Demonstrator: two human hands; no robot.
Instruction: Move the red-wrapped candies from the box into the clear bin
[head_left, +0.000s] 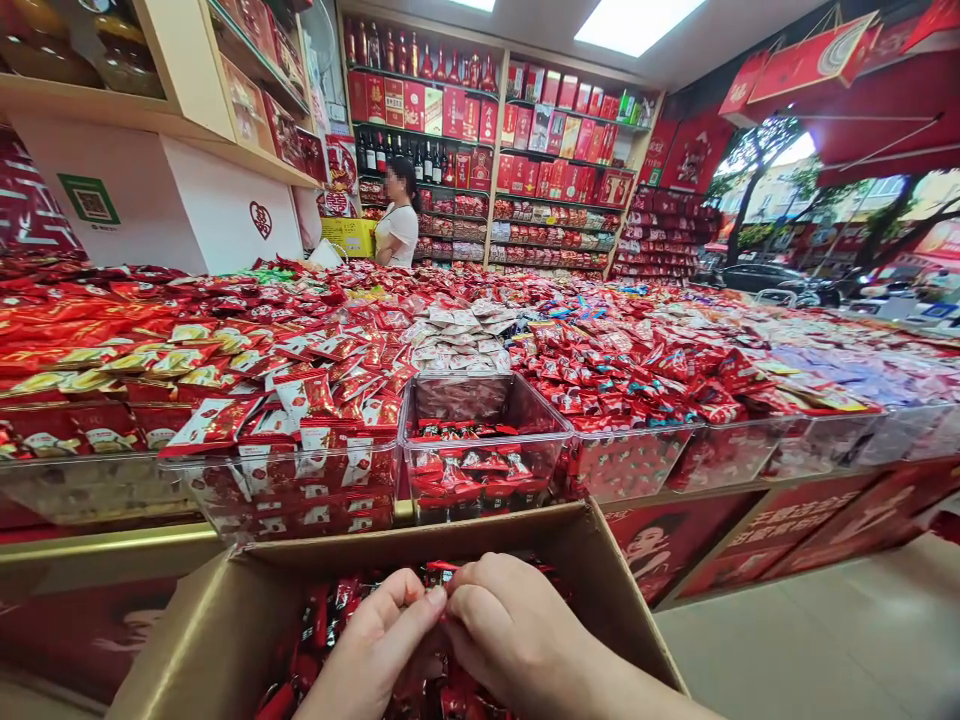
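Observation:
An open cardboard box (180, 640) stands in front of me, holding many small red and black wrapped packets (322, 615). Over these packets my left hand (382, 635) is closed in a pinch, thumb against fingers. My right hand (506, 615) is curled beside it, its fingertips touching those of my left hand. A small red packet (441, 570) shows between the two hands, mostly hidden by the fingers. Just beyond the box, a clear plastic bin (559, 432) is partly filled with red packets (472, 470).
Clear bins heaped with red (600, 370), white (461, 335) and purple packets (862, 360) spread left and right. A person (397, 225) in a white top stands behind the display. Shelves (495, 130) of bottles and boxes line the back. Tiled floor (825, 630) shows at the right.

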